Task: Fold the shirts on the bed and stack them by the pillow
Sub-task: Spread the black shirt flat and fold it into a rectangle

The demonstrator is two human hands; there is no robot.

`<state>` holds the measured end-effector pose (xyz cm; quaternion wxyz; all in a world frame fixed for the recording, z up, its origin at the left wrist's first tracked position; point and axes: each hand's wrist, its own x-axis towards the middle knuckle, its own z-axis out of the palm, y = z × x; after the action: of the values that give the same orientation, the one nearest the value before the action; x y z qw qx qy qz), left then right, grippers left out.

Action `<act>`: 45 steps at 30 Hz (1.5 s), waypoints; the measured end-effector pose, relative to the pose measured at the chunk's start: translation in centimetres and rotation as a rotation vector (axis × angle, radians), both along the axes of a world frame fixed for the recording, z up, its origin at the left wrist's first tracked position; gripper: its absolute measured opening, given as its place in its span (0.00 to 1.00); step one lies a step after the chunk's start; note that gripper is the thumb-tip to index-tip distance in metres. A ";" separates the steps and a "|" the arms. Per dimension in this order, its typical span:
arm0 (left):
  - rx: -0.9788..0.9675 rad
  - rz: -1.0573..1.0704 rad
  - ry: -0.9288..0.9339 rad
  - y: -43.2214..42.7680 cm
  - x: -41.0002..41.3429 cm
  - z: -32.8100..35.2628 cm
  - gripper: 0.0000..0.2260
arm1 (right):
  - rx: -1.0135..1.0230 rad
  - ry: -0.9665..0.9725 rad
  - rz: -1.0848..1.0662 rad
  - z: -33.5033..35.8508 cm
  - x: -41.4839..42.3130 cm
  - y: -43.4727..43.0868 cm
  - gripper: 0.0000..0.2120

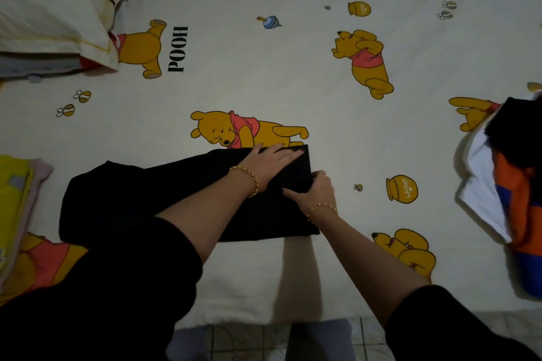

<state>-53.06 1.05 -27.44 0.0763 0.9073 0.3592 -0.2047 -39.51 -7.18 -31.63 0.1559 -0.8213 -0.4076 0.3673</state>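
Going left to right off the head cam. Far left edge: I'm seeing a folded stack of yellow and pale pink cloth (17,199) lying on the cream bed sheet printed with yellow cartoon bears (293,82). Up in the far left corner a cream pillow (50,17) is sitting, with grey and red fabric tucked under its near edge; can't tell what it is. Centre: the black cloth shirt (126,202) is lying flat near the bed's near edge, narrowed to a long band, long axis running left-right and tilting slightly away at the right end. Both hands are working that right end. The left hand (271,160) is pressing flat on top, fingers straight and together, gripping nothing, pointing right along the band. The right hand (318,189) is sitting just beside it at the right-hand edge, fingers curling over the edge, thumb lying on top, so I'm reading it as pinching the fabric. Key relation: nearly all the free length is lying left of both hands, so I'm expecting the next fold to be travelling leftward along the long axis, right hand carrying the edge, left pinning the crease. Pillow is sitting well apart, up-left; the left hand is nearer it. Far right: a loose heap of white, orange, blue and black clothes (504,184) is lying unfolded.
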 end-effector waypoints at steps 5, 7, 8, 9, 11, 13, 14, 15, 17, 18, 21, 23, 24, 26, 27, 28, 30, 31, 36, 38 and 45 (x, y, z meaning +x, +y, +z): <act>0.043 -0.046 -0.023 1.4 -0.9 0.1 0.30 | -0.008 0.125 -0.033 0.2 1.0 0.1 0.33; 0.054 -0.033 -0.070 1.4 -2.3 0.3 0.20 | -0.057 0.172 -0.031 0.6 1.3 0.3 0.30; 0.052 -0.033 -0.080 1.2 -3.1 0.4 0.16 | -0.092 0.183 -0.017 0.7 1.4 0.3 0.28; 0.049 -0.027 -0.085 1.0 -4.1 0.4 0.13 | -0.120 0.186 0.002 0.7 1.4 0.3 0.27; 0.041 0.006 -0.072 0.4 -6.2 0.6 0.08 | -0.134 0.166 0.036 0.9 1.2 0.3 0.24; 0.029 0.068 -0.039 0.0 -8.1 0.6 0.07 | -0.121 0.128 0.056 1.2 0.8 0.3 0.24; 0.020 0.119 -0.032 -0.4 -9.1 0.6 0.07 | -0.114 0.121 0.063 1.4 0.5 0.3 0.24; 0.013 0.184 -0.045 -0.9 -9.9 0.6 0.07 | -0.104 0.127 0.061 1.7 0.2 0.2 0.24; 0.013 0.329 -0.128 -1.8 -10.7 0.7 0.09 | -0.075 0.164 0.037 2.4 -0.3 0.2 0.23; 0.025 0.385 -0.191 -2.3 -10.9 0.9 0.09 | -0.054 0.174 0.033 2.8 -0.7 0.2 0.22; -0.006 0.574 -0.446 -4.3 -10.7 1.8 0.07 | 0.033 0.179 0.043 4.6 -2.4 0.1 0.19; -0.141 0.800 -0.642 -5.6 -9.9 2.5 0.05 | 0.106 0.224 0.065 6.1 -4.1 0.1 0.19; -0.262 0.956 -0.743 -6.1 -9.6 3.0 0.06 | 0.144 0.259 0.090 6.9 -5.2 0.1 0.19; -0.678 1.332 -0.978 -6.7 -9.7 4.1 0.15 | 0.202 0.337 0.159 8.6 -7.8 0.0 0.17; -0.911 1.484 -1.081 -6.6 -10.1 4.2 0.21 | 0.199 0.399 0.187 9.2 -9.1 -0.2 0.12; -1.065 1.590 -1.159 -6.6 -11.0 4.2 0.28 | 0.167 0.488 0.192 9.8 -10.4 -0.4 0.08; -1.119 1.651 -1.152 -6.5 -12.9 4.2 0.36 | 0.076 0.694 0.144 10.6 -12.8 -0.7 0.13; -1.066 1.643 -1.119 -6.6 -13.9 4.1 0.34 | 0.053 0.757 0.108 10.6 -13.7 -0.8 0.16; -0.916 1.710 -1.135 -7.0 -18.0 3.1 0.15 | 0.096 0.725 -0.305 8.8 -16.4 -1.0 0.11; -0.920 1.757 -1.132 -6.8 -20.6 2.8 0.16 | 0.086 0.446 -0.243 7.2 -16.9 -1.0 0.06; -0.737 1.787 -0.977 -5.9 -31.2 0.5 0.20 | -0.211 0.417 -0.149 4.9 -20.8 0.2 0.36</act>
<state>-84.27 -4.83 -26.97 0.6010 0.2222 0.7376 0.2131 -60.35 -6.96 -26.73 0.1767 -0.7674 -0.2642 0.5568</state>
